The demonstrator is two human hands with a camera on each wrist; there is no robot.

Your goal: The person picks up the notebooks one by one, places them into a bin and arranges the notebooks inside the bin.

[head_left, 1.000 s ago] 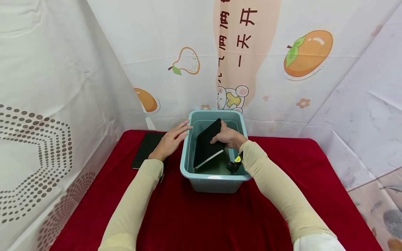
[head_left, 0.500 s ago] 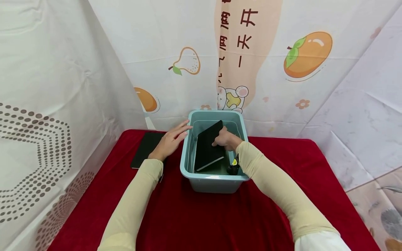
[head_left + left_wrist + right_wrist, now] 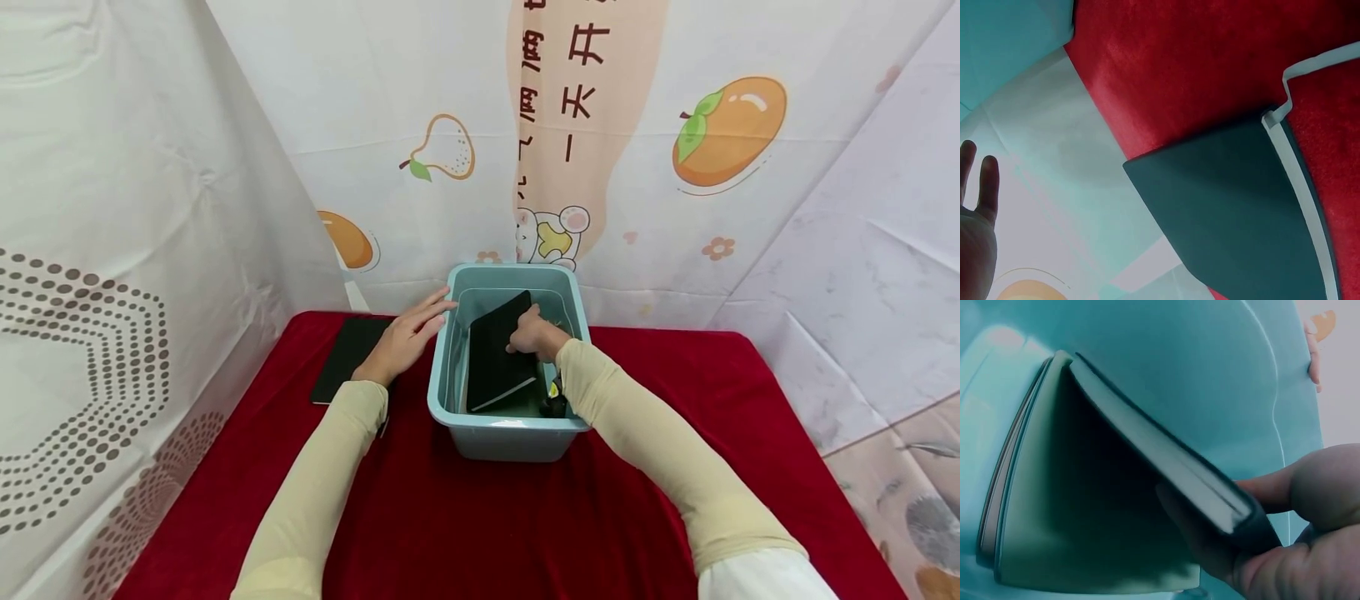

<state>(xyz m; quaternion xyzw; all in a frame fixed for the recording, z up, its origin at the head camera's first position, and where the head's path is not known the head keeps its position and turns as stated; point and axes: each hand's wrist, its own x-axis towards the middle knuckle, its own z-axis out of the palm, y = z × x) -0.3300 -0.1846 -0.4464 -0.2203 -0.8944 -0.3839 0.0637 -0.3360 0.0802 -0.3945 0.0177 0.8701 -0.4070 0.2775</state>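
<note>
My right hand (image 3: 534, 333) reaches into a light blue plastic bin (image 3: 498, 423) and pinches a black notebook (image 3: 495, 354) by its edge. In the right wrist view that notebook (image 3: 1160, 447) tilts above a green-covered book (image 3: 1085, 537) lying in the bin, thumb on one cover and fingers under the other. The left hand (image 3: 405, 342) has straight, spread fingers, their tips right at the bin's left rim. Below this hand, a second black notebook (image 3: 345, 358) lies on the red cloth; the left wrist view shows its dark cover (image 3: 1222, 200) with a pale ribbon band (image 3: 1300, 187).
The bin stands near the back of a table with a red cloth (image 3: 480, 525). White printed curtains (image 3: 360, 92) hang behind and on both sides. Another book's edge (image 3: 1007, 481) shows under the green one.
My right hand has lowered the black notebook a little deeper into the bin, and it leans flatter. The left hand has stayed in place by the rim.
</note>
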